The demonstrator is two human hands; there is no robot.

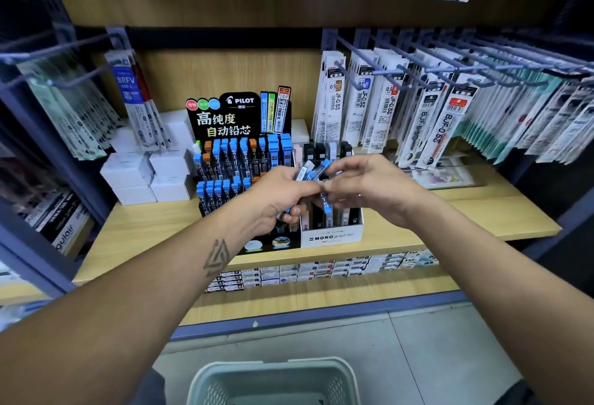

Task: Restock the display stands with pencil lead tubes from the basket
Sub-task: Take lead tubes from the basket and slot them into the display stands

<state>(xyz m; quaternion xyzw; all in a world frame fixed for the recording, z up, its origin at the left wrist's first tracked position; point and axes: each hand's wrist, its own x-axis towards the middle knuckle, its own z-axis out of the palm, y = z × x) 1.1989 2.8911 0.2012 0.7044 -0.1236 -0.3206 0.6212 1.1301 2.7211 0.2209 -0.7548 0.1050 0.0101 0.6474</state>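
**Lead tubes held over the stands, both hands engaged**

A bunch of blue-capped lead tubes (313, 170) is gripped in the curled fingers of the left hand (280, 194). One tube of that bunch is pinched at its upper end by the thumb and forefinger of the right hand (369, 186); the remaining right fingers are loosely bent.

The hands are held together just above the seam between the black Pilot stand (239, 160) and the white Mono stand (332, 232), which are set side by side and touching. Open room is found only above and in front; white boxes (148, 176) crowd the left, hanging refill packs (427, 115) the right.

Tubes: slim, dark-bodied, blue caps. Pilot rows are seen mostly filled.

Shelf edge (418, 240) is just in front of the stands. The basket (273, 382) is on the floor below, well apart.
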